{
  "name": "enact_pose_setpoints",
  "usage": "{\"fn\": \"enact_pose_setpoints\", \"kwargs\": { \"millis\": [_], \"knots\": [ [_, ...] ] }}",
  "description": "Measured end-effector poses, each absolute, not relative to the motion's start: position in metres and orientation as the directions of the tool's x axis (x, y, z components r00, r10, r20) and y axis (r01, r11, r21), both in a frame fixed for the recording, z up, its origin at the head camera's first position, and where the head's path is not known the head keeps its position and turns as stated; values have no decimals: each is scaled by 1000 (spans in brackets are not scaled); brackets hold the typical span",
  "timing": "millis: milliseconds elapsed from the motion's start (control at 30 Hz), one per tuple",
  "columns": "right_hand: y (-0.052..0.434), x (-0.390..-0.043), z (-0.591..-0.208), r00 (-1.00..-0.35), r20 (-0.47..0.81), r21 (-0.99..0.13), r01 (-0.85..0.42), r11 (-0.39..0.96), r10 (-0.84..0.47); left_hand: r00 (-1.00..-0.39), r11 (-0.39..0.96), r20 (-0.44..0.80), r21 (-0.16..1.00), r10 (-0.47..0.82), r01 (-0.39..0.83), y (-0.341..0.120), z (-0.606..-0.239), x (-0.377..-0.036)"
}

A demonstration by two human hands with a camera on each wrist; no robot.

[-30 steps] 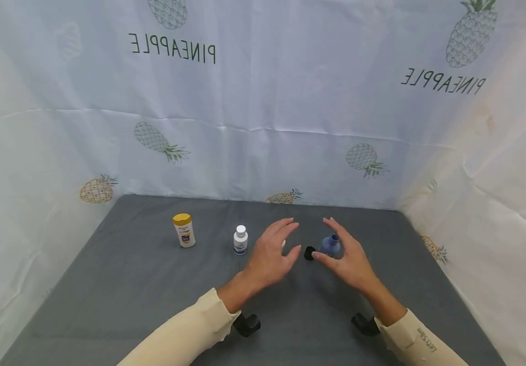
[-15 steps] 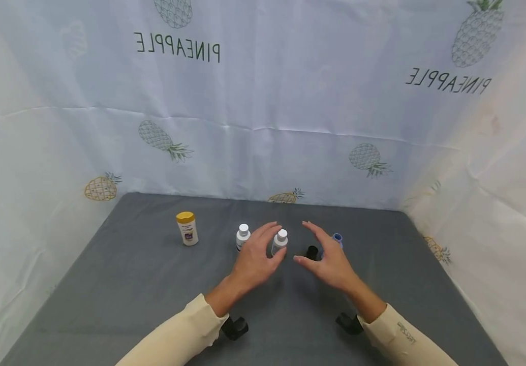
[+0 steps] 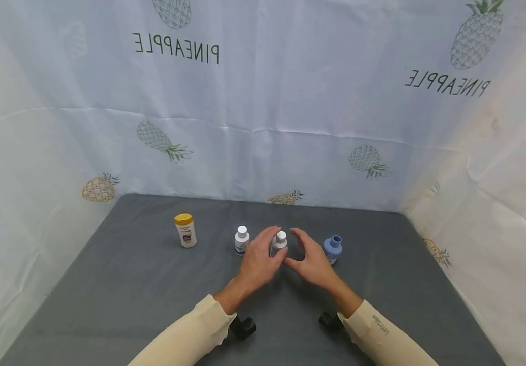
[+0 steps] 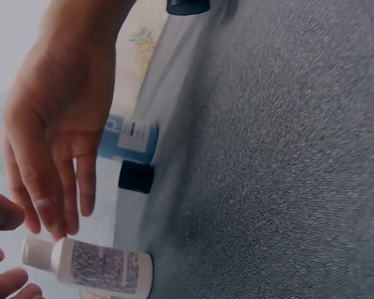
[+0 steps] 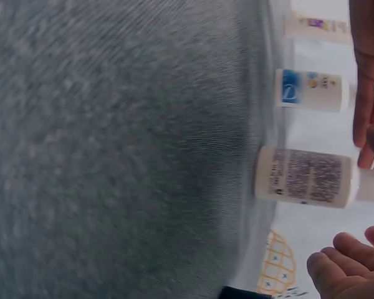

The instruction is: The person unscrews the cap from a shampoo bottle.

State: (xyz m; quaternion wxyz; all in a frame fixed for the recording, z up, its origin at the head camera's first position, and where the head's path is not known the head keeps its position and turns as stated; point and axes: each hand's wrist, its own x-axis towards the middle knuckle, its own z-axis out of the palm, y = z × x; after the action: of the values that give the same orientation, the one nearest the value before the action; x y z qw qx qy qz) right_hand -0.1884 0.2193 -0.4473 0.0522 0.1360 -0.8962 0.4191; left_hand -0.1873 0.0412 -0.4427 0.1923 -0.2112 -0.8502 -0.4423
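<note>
A white bottle [image 3: 279,244] with a white cap stands upright between my two hands. My left hand [image 3: 258,260] curves beside its left side, the thumb in front. From the right, my right hand [image 3: 314,263] reaches toward it with thumb and fingers spread apart. In the right wrist view, fingers of both hands hover around the cap of the bottle [image 5: 308,177]; firm contact does not show. An uncapped blue bottle [image 3: 333,249] stands right of my right hand. A black cap [image 4: 136,176] sits beside it in the left wrist view, hidden in the head view.
Left of my left hand stands another white bottle [image 3: 242,241]. Farther left is a white bottle with a yellow lid [image 3: 185,231]. The grey tabletop [image 3: 121,290] ends at a pineapple-print curtain [image 3: 240,157] behind and on both sides.
My right hand has moved left, from the blue bottle toward the middle white bottle. My left hand moved left, then slightly back right, and stays beside that bottle. The black cap is now covered.
</note>
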Motion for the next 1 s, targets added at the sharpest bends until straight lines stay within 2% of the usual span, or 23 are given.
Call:
{"fn": "enact_pose_setpoints", "kwargs": {
  "millis": [467, 733, 1000],
  "knots": [
    [203, -206, -467, -973, 175, -733, -232, 640, -152, -895, 542, 408, 718, 181, 437, 44, -448, -203],
    [200, -215, -471, -960, 221, -716, -280, 640, -173, -908, 505, 379, 757, 176, 414, 45, -451, -207],
    [197, -218, -472, -973, 179, -754, -231, 616, -146, -909, 479, 383, 774, 164, 413, 46, -454, -210]
  ]
}}
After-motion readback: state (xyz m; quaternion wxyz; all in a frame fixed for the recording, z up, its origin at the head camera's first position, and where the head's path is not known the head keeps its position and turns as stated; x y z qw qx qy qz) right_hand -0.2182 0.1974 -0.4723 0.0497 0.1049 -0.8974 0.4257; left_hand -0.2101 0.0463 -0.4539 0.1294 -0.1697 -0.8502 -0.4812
